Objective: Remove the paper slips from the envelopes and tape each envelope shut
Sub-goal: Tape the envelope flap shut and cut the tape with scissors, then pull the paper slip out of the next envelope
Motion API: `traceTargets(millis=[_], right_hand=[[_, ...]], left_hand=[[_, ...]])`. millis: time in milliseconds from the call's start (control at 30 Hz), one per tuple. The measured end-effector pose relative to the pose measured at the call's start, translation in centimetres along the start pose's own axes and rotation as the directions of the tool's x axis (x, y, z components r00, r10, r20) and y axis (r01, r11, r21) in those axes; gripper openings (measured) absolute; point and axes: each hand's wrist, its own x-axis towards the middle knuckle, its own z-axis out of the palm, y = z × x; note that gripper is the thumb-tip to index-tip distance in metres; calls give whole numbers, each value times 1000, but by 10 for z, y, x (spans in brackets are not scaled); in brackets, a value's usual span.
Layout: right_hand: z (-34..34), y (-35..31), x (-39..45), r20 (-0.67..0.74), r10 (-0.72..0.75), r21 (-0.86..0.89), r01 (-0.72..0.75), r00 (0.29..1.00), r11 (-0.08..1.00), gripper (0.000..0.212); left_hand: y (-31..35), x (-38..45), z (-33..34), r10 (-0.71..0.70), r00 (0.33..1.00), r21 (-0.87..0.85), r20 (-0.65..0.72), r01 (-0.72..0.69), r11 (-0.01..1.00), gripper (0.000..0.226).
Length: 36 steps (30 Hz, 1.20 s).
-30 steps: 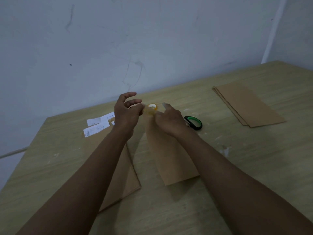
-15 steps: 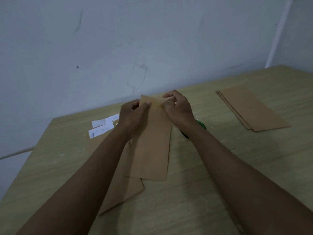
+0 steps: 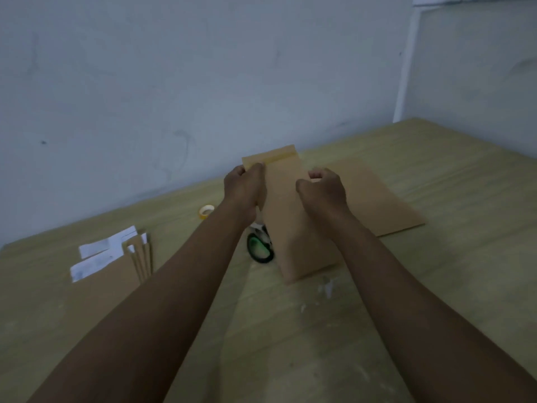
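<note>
A: Where is the long brown paper envelope (image 3: pixel 293 216)?

B: Lifted off the pale wooden table (image 3: pixel 290 330), its taped top edge up. The left hand (image 3: pixel 245 189) pinches its left edge, and the right hand (image 3: pixel 322 189) curls round its right edge.

A: And beside the envelope?

B: Left of it sit a small yellow tape roll (image 3: pixel 206 212), green-handled scissors (image 3: pixel 259 248), white paper slips (image 3: pixel 101 254) and more brown envelopes (image 3: pixel 128 274); right of it lies a flat brown stack (image 3: pixel 386 199).

A brown envelope (image 3: pixel 293 216) is seen, with a yellow tape roll (image 3: pixel 206 212), green and black scissors (image 3: pixel 259 248), white paper slips (image 3: pixel 104 254) and a light wooden table (image 3: pixel 290 330)
</note>
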Motion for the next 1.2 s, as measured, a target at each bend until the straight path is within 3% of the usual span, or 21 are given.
traceTargets(millis=[33,133,267,300,400,433,600,733,867,1067,1200], right_hand=[[-11,2,9,-31,1,-38,-2,1000,999,47],[-40,9,31,-117,-11,-162,-8,993,987,45],[-70,19,58,-209,-27,-324,-43,977,945,48],[-76,23,65,-220,-34,-367,-50,975,929,49],[-84,35,80,-191,-79,-555,-41,979,831,47],[-84,39,84,-173,-93,-610,-32,981,792,43],[-84,55,94,-146,-92,-717,-41,985,696,41],[-76,58,89,-105,-148,-701,32,983,712,49],[-51,45,72,-19,-253,-659,178,967,731,47],[15,14,33,108,-394,-552,385,913,739,43],[76,-8,-6,210,-438,-503,481,874,718,42]], left_hand=[[-3,-1,15,-22,999,21,47,21,1000,7],[-19,5,51,-95,986,120,136,79,990,59],[-43,14,91,-34,986,336,161,-22,942,94],[-48,18,102,8,984,427,179,-86,900,90],[-55,20,122,150,960,660,236,-272,700,27],[-59,23,126,192,950,690,245,-310,654,21],[-70,29,134,222,929,770,298,-371,519,38],[-68,32,127,301,893,792,336,-441,423,59],[-57,36,88,415,838,776,355,-512,369,52],[-30,40,0,459,835,778,303,-495,387,57],[-25,30,-82,488,845,810,221,-437,390,37]])
